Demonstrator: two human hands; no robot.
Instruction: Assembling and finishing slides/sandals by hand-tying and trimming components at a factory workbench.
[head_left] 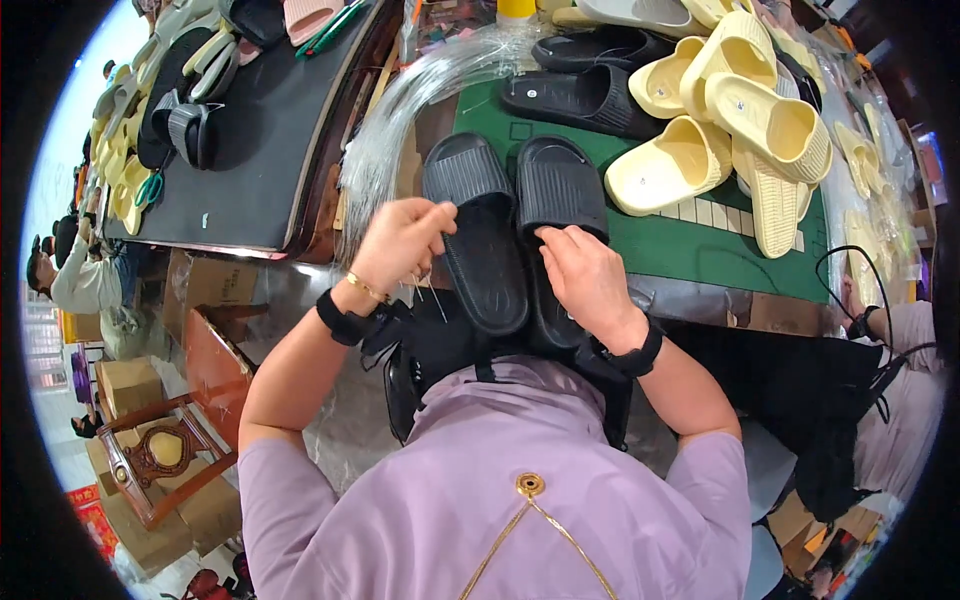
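Observation:
Two black slide sandals stand side by side at the near table edge, toes away from me: a left one (487,265) and a right one (562,185). My left hand (400,245) is closed in a pinch beside the left sandal's ribbed strap; whatever lies between its fingertips is too small to make out. Below that palm, thin metal prongs (432,298) stick out, their upper part hidden by the hand. My right hand (585,275) is closed with its fingertips at the near edge of the right sandal's strap, covering part of its footbed.
A green mat (665,265) lies under piled cream slides (670,165) and more black slides (585,100). A bundle of clear strands (385,150) curves along the left. Beyond it stands a black-topped table (265,130) with sandals. A person's arm (875,325) shows at right.

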